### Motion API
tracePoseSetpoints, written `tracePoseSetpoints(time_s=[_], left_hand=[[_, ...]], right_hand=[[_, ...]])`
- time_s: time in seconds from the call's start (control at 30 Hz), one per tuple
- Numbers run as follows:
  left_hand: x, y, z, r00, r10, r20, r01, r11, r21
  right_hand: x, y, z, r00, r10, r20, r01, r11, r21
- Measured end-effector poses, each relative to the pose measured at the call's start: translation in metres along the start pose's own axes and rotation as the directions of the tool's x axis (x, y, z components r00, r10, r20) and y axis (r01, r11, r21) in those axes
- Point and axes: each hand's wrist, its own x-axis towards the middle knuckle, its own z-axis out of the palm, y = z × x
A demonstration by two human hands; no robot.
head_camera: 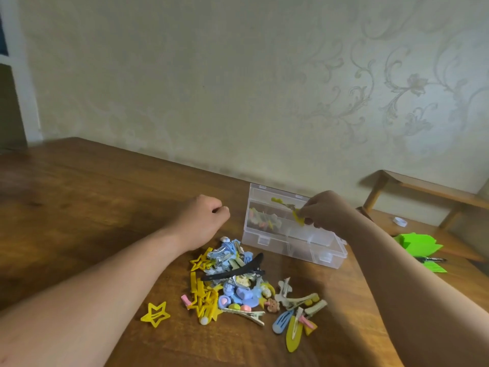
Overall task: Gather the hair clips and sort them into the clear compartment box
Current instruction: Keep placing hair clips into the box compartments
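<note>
The yellow clip (287,207) hangs over the open box (291,246), above its middle compartments. Our right hand (326,211) pinches its near end, and its long axis slants away from the fingers toward the far left. We judge the drop to be straight down (the left-end compartment already holds clips). Our left hand (203,218) rests on the counter (79,207) beside the pile of clips (238,282), curled into a fist with nothing showing in it.
</note>
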Motion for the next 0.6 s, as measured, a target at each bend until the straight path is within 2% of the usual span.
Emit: tracePoseSetpoints(time_s=[0.13,0.23,0.37,0.43,0.53,0.6], left_hand=[[0.001,0.001,0.001,1.0,0.005,0.012,-0.005,1.0,0.002],[0.001,-0.001,-0.001,1.0,-0.003,-0.002,0.003,0.998,-0.07],[-0.003,0.001,-0.005,0.993,-0.009,-0.121,-0.022,0.966,-0.256],[-0.006,0.001,-0.007,0.986,0.025,-0.163,-0.07,0.958,-0.277],[-0.005,-0.004,-0.005,0.951,0.226,-0.21,-0.243,0.968,-0.062],[-0.003,-0.005,-0.004,0.929,0.297,-0.222,-0.283,0.955,0.092]], right_hand=[[-0.006,-0.002,-0.001,0.998,-0.062,-0.031,0.064,0.997,0.04],[-0.016,-0.018,-0.002,0.987,-0.147,-0.059,0.15,0.987,0.054],[-0.036,-0.047,0.005,0.947,-0.316,-0.052,0.319,0.946,0.063],[-0.046,-0.06,0.014,0.921,-0.39,-0.023,0.39,0.92,0.037],[-0.059,-0.076,0.028,0.878,-0.476,0.05,0.478,0.877,-0.044],[-0.065,-0.079,0.032,0.863,-0.498,0.088,0.504,0.859,-0.088]])
